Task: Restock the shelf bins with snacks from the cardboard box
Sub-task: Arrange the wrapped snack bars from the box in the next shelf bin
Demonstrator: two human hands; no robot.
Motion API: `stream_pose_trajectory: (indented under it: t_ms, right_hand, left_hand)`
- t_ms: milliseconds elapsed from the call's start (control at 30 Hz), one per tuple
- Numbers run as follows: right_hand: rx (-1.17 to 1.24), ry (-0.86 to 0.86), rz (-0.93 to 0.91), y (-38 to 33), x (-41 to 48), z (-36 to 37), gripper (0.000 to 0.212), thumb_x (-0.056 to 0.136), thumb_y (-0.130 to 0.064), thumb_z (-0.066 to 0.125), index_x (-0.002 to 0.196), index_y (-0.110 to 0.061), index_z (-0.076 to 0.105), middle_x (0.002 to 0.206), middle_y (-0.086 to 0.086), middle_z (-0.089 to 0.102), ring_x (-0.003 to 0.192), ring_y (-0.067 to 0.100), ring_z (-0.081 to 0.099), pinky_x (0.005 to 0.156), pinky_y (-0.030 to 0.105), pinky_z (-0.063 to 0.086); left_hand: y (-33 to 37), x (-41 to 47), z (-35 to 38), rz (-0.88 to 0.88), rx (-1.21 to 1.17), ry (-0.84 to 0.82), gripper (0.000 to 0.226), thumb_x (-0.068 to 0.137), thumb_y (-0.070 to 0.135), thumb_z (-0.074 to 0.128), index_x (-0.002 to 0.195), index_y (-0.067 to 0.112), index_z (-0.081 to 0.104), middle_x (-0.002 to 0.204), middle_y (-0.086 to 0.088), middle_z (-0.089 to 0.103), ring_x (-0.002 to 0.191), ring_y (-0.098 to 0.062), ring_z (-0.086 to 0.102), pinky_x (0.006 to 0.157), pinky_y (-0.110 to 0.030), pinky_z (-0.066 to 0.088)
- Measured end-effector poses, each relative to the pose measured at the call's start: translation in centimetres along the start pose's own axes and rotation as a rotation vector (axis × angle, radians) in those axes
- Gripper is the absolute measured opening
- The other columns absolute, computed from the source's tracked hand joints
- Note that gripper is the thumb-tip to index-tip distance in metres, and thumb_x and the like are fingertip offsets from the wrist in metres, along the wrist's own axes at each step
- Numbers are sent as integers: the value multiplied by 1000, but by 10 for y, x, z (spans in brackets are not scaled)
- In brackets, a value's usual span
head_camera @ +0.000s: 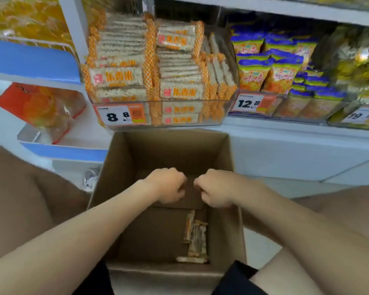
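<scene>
An open cardboard box (124, 167) stands on the floor between my knees, below the shelf. My left hand (168, 185) and my right hand (216, 187) are both down inside it, fingers curled into fists, knuckles almost touching. Nothing shows in either fist. A few orange-and-white snack packs (196, 239) lie on the box floor near its right wall, closer to me than the hands. Above the box, a clear shelf bin (158, 101) is stacked high with the same snack packs (173, 39).
The bin carries an 8.8 price tag (117, 116). To its right is a bin of purple-and-yellow chip bags (271, 67) tagged 12.8, then one with yellow-green bags (358, 67). At the left, a blue-edged rack (32, 60) holds a red-and-orange bag (38, 105).
</scene>
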State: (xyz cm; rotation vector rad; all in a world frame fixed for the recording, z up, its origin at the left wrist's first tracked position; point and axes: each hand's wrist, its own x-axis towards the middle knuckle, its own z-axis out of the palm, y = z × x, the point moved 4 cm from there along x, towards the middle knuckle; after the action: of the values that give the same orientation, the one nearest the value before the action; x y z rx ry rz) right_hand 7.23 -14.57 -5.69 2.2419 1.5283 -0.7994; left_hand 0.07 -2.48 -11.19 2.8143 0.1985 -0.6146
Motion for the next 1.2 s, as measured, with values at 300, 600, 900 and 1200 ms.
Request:
stream_pose_trajectory:
  t_ms: [300,600,900,1200]
  right_hand:
    - [-170,181,-50,28,43,49,12,100,-17,51,107,-16,61,106,11,68,104,34,61,89,46,40]
    - [-62,60,47,36,65,64,14,101,-15,50,111,-19,59,112,10,67,106,35,64,99,48,40]
    - [139,-37,67,36,67,71,25,97,1,51,118,-12,54,102,11,58,72,25,51,57,36,41]
    - [766,83,265,31,46,34,47,110,-42,34,110,-9,67,96,15,75,74,28,75,61,35,57]
  left_hand:
    - [45,71,176,362,309,-381,56,102,22,59,156,18,44,162,-13,39,144,-35,42,115,-49,41]
    - [42,93,240,420,513,-392,58,106,23,51,161,24,31,167,-13,25,150,-42,23,121,-62,19]
    - [-27,87,171,-32,-319,-450,53,91,32,80,138,23,57,132,0,61,120,-22,61,101,-34,49]
    - [-37,35,8,20,-610,-481,41,92,41,78,130,40,62,124,7,68,112,-15,66,100,-43,56]
